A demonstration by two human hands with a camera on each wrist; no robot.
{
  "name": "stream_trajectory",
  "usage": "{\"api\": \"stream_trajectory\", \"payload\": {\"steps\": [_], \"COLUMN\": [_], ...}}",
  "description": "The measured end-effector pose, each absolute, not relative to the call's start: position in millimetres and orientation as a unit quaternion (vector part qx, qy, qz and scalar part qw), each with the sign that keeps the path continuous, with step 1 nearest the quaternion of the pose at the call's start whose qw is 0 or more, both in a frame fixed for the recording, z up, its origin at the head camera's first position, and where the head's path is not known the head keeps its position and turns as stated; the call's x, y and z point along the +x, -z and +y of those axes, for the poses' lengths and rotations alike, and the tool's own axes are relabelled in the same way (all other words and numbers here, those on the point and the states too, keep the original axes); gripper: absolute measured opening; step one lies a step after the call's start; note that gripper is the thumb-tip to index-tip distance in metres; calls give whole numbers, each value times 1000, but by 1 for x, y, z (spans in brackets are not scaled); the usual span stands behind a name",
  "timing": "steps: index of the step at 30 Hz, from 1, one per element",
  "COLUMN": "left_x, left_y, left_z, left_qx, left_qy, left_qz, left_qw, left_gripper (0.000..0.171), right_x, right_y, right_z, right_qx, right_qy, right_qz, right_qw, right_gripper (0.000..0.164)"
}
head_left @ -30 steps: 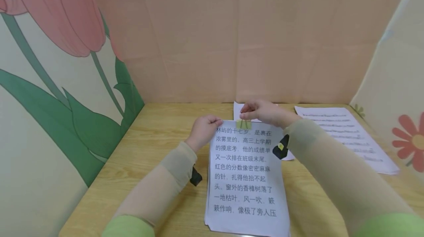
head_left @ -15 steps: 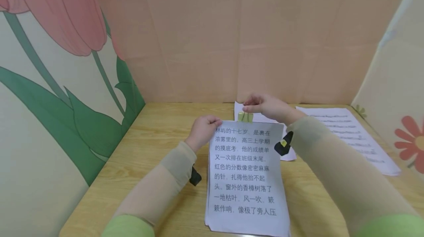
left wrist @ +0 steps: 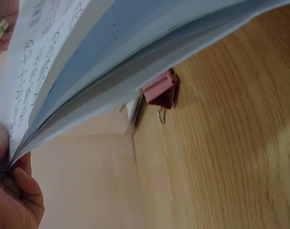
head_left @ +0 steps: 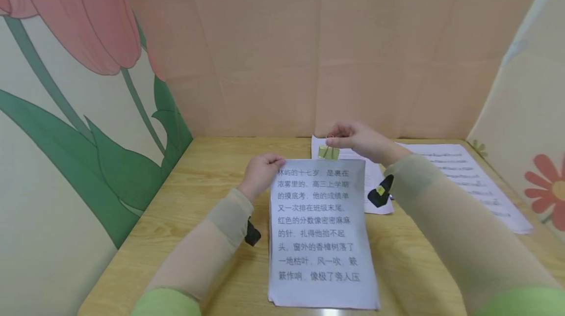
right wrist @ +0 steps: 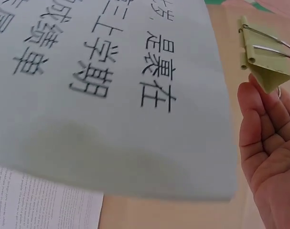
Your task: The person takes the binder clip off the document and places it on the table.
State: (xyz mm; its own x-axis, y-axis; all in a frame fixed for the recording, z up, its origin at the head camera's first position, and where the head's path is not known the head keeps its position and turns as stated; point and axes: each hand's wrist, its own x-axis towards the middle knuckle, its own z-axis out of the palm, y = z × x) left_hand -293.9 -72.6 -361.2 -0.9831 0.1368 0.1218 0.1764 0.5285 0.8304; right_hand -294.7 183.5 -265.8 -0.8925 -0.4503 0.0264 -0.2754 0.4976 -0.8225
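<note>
A stack of paper sheets [head_left: 318,232] printed with large Chinese characters stands tilted up over the table. My left hand [head_left: 260,173] pinches its top left corner, thumb on the front and fingers behind, as the left wrist view shows. Above the top edge, my right hand [head_left: 359,142] holds a yellow-green binder clip [head_left: 328,152] by its wire handles. In the right wrist view the clip [right wrist: 264,55] is apart from the paper's edge. A pink binder clip [left wrist: 161,89] lies on the table behind the sheets, hidden from the head view.
Behind the stack lies a printed sheet [head_left: 375,198], partly covered. Further right on the wooden table [head_left: 212,169] are pages with lines like sheet music [head_left: 468,173]. A peach backdrop [head_left: 265,61] closes off the back, with flower-patterned panels at both sides.
My right hand has lifted the yellow-green binder clip up off the top edge of the sheets. My left hand has shifted the stack slightly to the left.
</note>
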Motion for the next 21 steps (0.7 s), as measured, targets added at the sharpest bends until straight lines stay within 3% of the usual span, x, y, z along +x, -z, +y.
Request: {"api": "stream_trajectory", "payload": {"steps": [12, 21], "left_x": [-306, -312], "left_y": [370, 379], "left_z": [-113, -152], "left_qx": [-36, 4], "left_qy": [486, 498], "left_qz": [-872, -867], "left_qw": [47, 26], "left_gripper": [14, 27], "right_x": [-298, -297], "right_y": [278, 287], "right_z": [181, 178], "right_qx": [-219, -229], "right_qy": [484, 476], "right_qz": [839, 841], "right_qw": [112, 116], "right_gripper": [39, 35]}}
